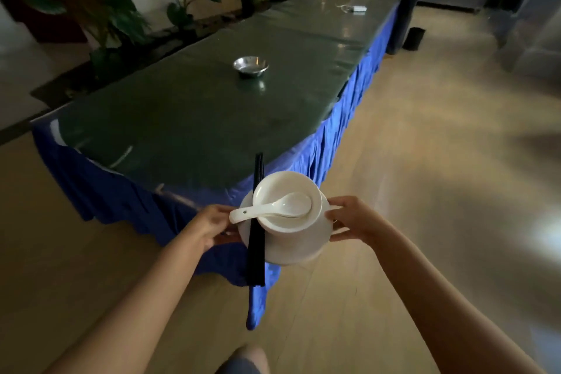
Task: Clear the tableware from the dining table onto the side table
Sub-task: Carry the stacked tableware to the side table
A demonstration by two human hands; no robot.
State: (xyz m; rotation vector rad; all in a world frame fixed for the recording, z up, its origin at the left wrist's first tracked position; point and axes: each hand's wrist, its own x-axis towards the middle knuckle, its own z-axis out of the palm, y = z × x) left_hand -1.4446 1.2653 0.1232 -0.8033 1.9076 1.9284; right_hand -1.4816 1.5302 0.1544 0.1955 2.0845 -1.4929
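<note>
Both hands grip a white plate (291, 249) by its rim, left hand (209, 226) and right hand (352, 218) at opposite sides. On it sit a bowl (288, 191), a ceramic spoon (273, 206) and black chopsticks (256, 228). Ahead, a steel bowl (250, 65) stands on the long table (182, 118).

Left hand (209, 226) and right hand (352, 218) grip white plate (291, 249) carrying bowl (288, 191), spoon (273, 208), black chopsticks (256, 240).
</note>
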